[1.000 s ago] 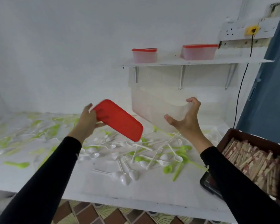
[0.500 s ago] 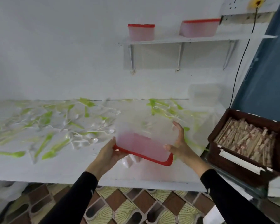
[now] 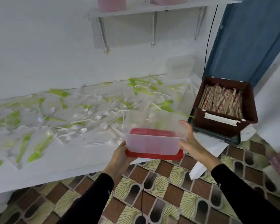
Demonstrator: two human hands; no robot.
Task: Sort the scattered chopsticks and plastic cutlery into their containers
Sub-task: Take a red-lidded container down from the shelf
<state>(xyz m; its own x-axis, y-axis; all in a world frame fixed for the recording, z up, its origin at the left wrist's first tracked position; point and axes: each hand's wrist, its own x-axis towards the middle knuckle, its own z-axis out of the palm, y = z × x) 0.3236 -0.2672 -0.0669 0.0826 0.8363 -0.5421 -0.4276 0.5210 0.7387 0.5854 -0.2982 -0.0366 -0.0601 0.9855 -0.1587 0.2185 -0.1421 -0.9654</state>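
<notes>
The brown crate at the right is holding a dense stack of paper-wrapped chopsticks, and one white sleeve is lying across its front rim. Two pinkish tubs are sitting on the wall shelf; their contents cannot be made out. A clear tub is resting upright on a red lid, which is showing through its base. The left grip is grasping the lid's left end from beneath, while the right grip is curling round the tub's right wall near the rim. Both are carrying tub and lid over the front edge of the counter. White and green plastic cutlery is lying scattered across the counter, behind and left of the tub, apart from either grip
</notes>
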